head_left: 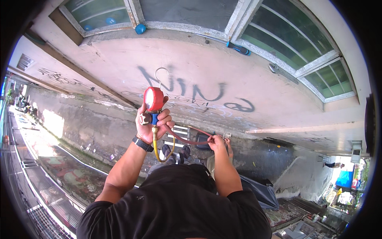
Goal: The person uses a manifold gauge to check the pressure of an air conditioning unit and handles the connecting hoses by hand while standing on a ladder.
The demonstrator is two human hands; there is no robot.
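Raised in front of me, my left hand (pixel 144 128) is wrapped round a refrigerant gauge manifold with a red-rimmed gauge (pixel 155 99), a blue valve body (pixel 155 118) and a metal hook (pixel 162 72) on top. A yellow hose (pixel 155 148) loops down from its brass fitting. From the manifold a dark red hose (pixel 181 139) runs right to my right hand (pixel 217 143), whose fingers pinch it. Just beyond that hand, another person's hand (pixel 229 148) seems to show, partly hidden; what it touches I cannot make out.
A white ladder (pixel 179 131) stands below me, my shoes near its rungs. On the window ledge lie a screwdriver (pixel 239 49), an adjustable wrench (pixel 283 73) and a round blue object (pixel 140 28). A graffiti-marked wall (pixel 119 63) faces me. A dark tarp-like cover (pixel 260 193) is at right.
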